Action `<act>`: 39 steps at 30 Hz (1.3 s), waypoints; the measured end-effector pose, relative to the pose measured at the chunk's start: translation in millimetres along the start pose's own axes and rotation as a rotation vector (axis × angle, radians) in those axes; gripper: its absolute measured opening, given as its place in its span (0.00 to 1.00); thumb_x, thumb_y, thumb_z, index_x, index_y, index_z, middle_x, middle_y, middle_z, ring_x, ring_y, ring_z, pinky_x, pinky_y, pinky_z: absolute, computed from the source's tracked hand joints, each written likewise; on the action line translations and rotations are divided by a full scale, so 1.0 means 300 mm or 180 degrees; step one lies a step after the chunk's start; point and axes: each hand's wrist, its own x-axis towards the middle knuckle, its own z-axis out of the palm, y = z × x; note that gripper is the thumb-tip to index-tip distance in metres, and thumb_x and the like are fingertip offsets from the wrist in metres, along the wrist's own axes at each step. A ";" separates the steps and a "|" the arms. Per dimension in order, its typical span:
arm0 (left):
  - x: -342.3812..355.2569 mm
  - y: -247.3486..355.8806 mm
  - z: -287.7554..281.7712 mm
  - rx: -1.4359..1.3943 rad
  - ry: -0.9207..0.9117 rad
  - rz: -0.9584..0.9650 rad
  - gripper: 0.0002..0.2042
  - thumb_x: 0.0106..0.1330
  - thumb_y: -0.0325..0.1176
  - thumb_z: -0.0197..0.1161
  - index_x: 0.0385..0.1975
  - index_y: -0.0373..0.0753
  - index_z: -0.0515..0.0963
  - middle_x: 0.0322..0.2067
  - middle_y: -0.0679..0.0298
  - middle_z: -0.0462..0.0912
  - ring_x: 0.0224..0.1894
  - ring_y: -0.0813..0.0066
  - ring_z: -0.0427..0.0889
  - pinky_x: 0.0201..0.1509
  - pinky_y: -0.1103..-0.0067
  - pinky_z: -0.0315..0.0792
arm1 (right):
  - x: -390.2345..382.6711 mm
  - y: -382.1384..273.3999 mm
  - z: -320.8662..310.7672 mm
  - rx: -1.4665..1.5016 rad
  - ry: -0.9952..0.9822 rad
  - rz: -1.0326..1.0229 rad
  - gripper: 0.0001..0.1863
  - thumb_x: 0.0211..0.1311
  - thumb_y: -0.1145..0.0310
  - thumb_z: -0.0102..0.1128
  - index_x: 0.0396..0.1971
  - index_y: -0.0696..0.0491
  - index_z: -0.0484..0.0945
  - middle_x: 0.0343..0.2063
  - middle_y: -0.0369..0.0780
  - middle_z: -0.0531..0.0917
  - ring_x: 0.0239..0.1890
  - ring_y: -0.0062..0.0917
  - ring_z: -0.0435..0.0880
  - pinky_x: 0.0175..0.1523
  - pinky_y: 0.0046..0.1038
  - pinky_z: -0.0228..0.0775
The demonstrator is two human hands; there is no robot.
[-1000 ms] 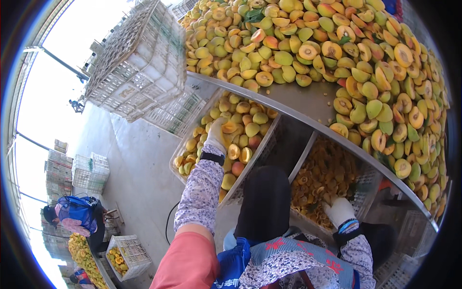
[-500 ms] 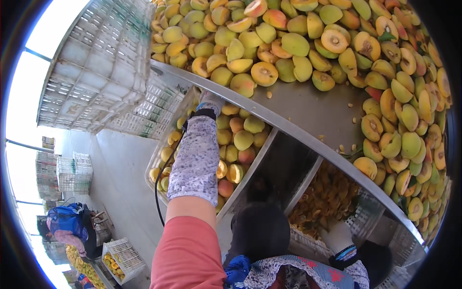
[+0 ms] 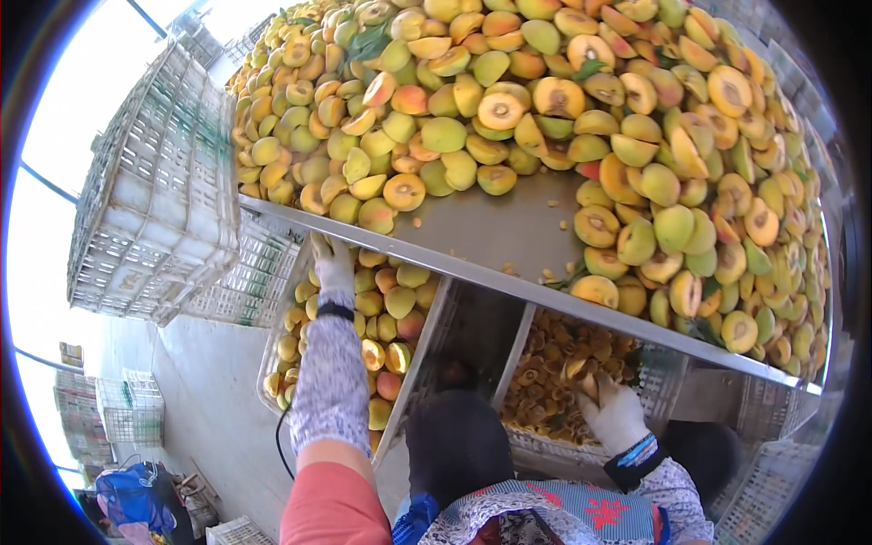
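Observation:
My left hand (image 3: 333, 263), in a pale glove, reaches over a crate of yellow-green peaches (image 3: 368, 304), close under the metal table's edge. Its fingers look stretched out, partly hidden by that edge, and I see nothing in them. Over a bin of brown-orange fruit scraps (image 3: 554, 359), my gloved right hand (image 3: 616, 420) has its fingers drawn together. A small brownish piece seems to be at the fingertips, too unclear to name. Both forearms wear speckled sleeves with dark bands at the wrists.
Peach halves (image 3: 445, 134) lie heaped on the metal table (image 3: 481, 222), whose raised rim (image 3: 436, 261) crosses above both containers. Stacked white plastic crates (image 3: 159, 191) stand at the left. A person with a blue backpack (image 3: 136, 500) is at the lower left.
The view has shifted, showing more of the heap. My left hand shows more fully beside the table edge. The right hand has lifted from the scraps, its fingers now drawn together.

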 end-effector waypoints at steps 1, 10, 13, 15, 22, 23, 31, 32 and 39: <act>-0.059 0.204 -0.065 -0.0595 0.0012 -0.0161 0.26 0.78 0.39 0.52 0.69 0.29 0.65 0.67 0.42 0.70 0.69 0.46 0.70 0.71 0.67 0.67 | -0.019 0.028 -0.004 -0.0158 -0.0062 0.0115 0.18 0.67 0.52 0.55 0.49 0.47 0.79 0.37 0.47 0.87 0.38 0.47 0.86 0.44 0.48 0.77; -0.309 0.561 -0.361 -0.1375 0.0901 -0.0452 0.16 0.76 0.31 0.56 0.59 0.32 0.76 0.51 0.45 0.83 0.55 0.53 0.81 0.60 0.66 0.74 | -0.074 0.158 0.024 -0.0515 -0.0131 -0.0142 0.24 0.65 0.50 0.56 0.51 0.53 0.80 0.33 0.51 0.86 0.38 0.47 0.86 0.45 0.47 0.78; -0.278 0.771 -0.476 -0.1888 0.0999 -0.0092 0.14 0.76 0.28 0.59 0.57 0.30 0.76 0.48 0.54 0.84 0.50 0.67 0.81 0.57 0.74 0.75 | -0.106 0.151 0.009 -0.0326 0.0249 -0.0608 0.18 0.67 0.51 0.54 0.49 0.44 0.81 0.35 0.50 0.87 0.37 0.46 0.86 0.43 0.48 0.78; -0.254 0.989 -0.564 -0.3148 0.0256 -0.0198 0.13 0.75 0.30 0.61 0.54 0.32 0.78 0.43 0.58 0.85 0.44 0.72 0.83 0.51 0.77 0.77 | -0.123 0.062 -0.083 0.0163 0.0291 -0.0507 0.18 0.67 0.52 0.56 0.44 0.49 0.81 0.33 0.51 0.86 0.37 0.48 0.86 0.42 0.46 0.78; -0.189 1.530 -0.448 -0.1146 -0.2637 0.0906 0.38 0.68 0.58 0.59 0.68 0.31 0.66 0.58 0.40 0.78 0.61 0.45 0.77 0.66 0.63 0.70 | -0.191 0.053 -0.139 0.0290 0.0222 -0.0427 0.21 0.67 0.50 0.59 0.39 0.57 0.79 0.30 0.52 0.86 0.35 0.49 0.86 0.41 0.47 0.78; -0.189 1.557 -0.341 -0.0702 -0.2729 0.0620 0.39 0.67 0.55 0.61 0.69 0.32 0.65 0.58 0.41 0.78 0.62 0.46 0.76 0.67 0.64 0.69 | -0.193 0.049 -0.143 0.0296 0.0289 -0.0482 0.21 0.67 0.50 0.59 0.39 0.56 0.79 0.30 0.52 0.86 0.35 0.49 0.86 0.41 0.47 0.78; -0.149 1.530 -0.250 -0.1589 -0.2591 -0.0025 0.23 0.62 0.36 0.69 0.55 0.35 0.74 0.44 0.50 0.85 0.49 0.58 0.85 0.50 0.66 0.81 | -0.193 0.065 -0.193 0.0709 0.0921 -0.0494 0.18 0.67 0.53 0.60 0.41 0.55 0.78 0.28 0.50 0.86 0.33 0.49 0.86 0.39 0.47 0.77; -0.157 1.515 -0.293 -0.2725 -0.2440 -0.0475 0.21 0.64 0.34 0.67 0.55 0.36 0.73 0.44 0.53 0.84 0.47 0.62 0.85 0.47 0.68 0.82 | -0.190 0.057 -0.207 0.0889 0.1087 -0.0491 0.18 0.67 0.53 0.60 0.41 0.55 0.78 0.29 0.50 0.86 0.33 0.49 0.86 0.38 0.47 0.77; -0.439 1.566 -0.629 -0.5802 -0.3042 -0.1212 0.19 0.73 0.34 0.61 0.60 0.37 0.71 0.45 0.59 0.81 0.48 0.63 0.84 0.49 0.68 0.81 | -0.190 -0.035 -0.280 0.2131 0.1927 -0.0925 0.16 0.68 0.57 0.60 0.41 0.56 0.76 0.26 0.54 0.82 0.32 0.54 0.83 0.35 0.46 0.75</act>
